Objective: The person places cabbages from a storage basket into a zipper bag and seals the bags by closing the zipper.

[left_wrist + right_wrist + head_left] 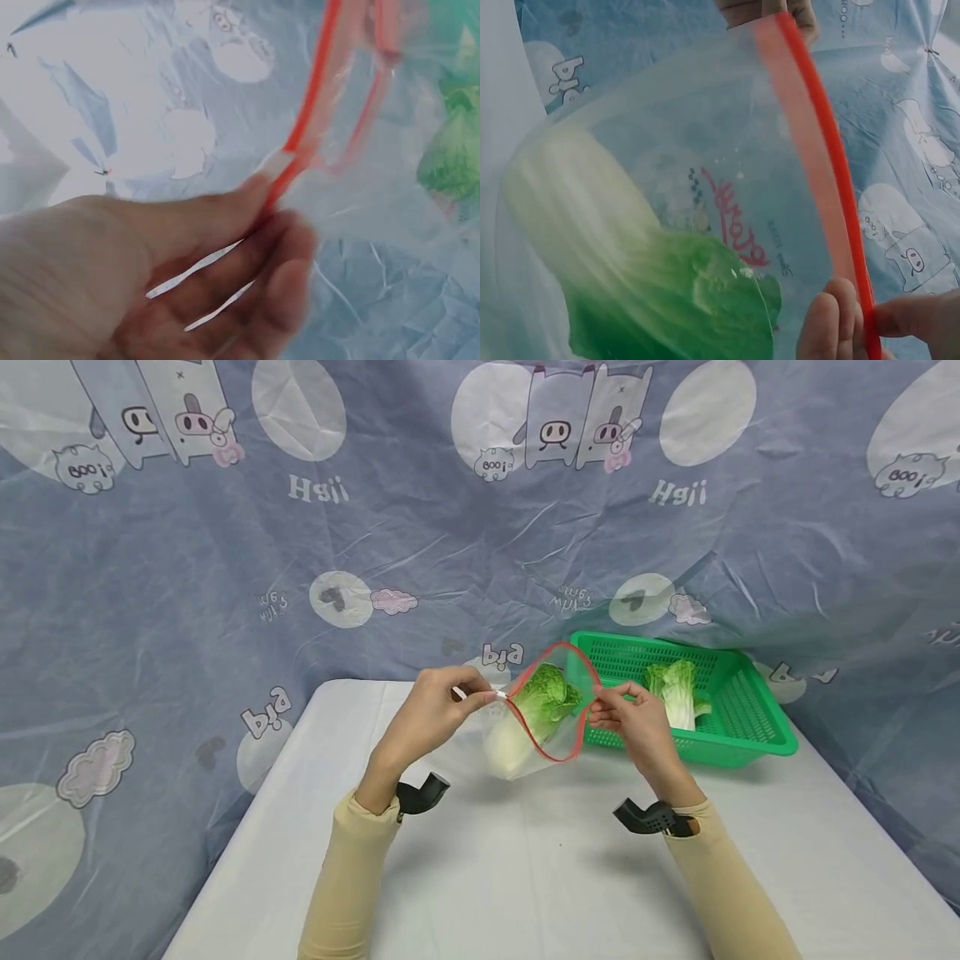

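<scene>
A clear zip bag with a red-edged mouth hangs between both hands above the table, its mouth spread apart. Inside lies a napa cabbage, pale stem toward the lower left and green leaves toward the mouth. My left hand pinches the bag's left edge by a white zip slider, thumb against fingers. On the opposite side, my right hand pinches the red rim between thumb and fingers. The right wrist view shows the cabbage through the film, beside pink printed lettering.
Behind the right hand stands a green perforated basket, with another napa cabbage in it. A white-covered table lies beneath. Patterned blue-grey cloth hangs behind and along the sides.
</scene>
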Demonstrator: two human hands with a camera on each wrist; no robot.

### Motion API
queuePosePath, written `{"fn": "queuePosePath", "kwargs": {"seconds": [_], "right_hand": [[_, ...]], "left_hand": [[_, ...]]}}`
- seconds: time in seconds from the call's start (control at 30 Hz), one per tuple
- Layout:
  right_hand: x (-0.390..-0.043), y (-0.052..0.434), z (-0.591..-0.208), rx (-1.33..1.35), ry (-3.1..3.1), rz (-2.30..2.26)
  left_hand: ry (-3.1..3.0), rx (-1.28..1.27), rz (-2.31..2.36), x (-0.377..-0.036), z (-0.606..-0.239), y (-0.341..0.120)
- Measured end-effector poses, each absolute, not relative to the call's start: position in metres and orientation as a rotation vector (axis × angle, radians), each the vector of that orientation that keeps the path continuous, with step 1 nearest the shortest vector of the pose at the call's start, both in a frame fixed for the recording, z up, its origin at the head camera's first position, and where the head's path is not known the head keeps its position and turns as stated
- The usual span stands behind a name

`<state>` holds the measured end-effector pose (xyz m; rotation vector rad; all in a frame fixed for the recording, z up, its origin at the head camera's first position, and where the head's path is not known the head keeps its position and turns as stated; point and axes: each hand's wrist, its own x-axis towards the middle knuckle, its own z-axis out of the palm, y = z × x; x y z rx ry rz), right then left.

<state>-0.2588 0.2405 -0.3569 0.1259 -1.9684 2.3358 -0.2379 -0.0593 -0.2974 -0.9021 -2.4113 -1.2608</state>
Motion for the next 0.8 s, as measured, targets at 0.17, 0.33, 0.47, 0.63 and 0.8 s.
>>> {"fn": "queuePosePath", "kwargs": {"seconds": [0.17,0.33,0.47,0.63,0.8], "right_hand": [[-0.26,0.247,-0.354,0.091,-2.072,2.297],[-0.255,0.25,-0.347,0.091,-2.169,2.131],[-0.25,0.248,-0.342,0.133,-2.164,1.996],[-0.249,0.242,-0.344,0.168,-2.273,1.753],[-0.242,0.236,-0.339,0.251,-2.425,1.452]], "left_hand": [[-2.273,-0.747,-1.276,-0.245,-0.299,-0.062],[-2.105,-0.584,-1.354,-0.251,-0.299,-0.065],[-2.041,-0.536,-1.418,-0.255,-0.299,-0.067],[-2.049,-0.53,-1.451,-0.258,-0.302,-0.066],[-2.089,-0.5,-1.452,-0.259,-0.303,-0.066]]}}
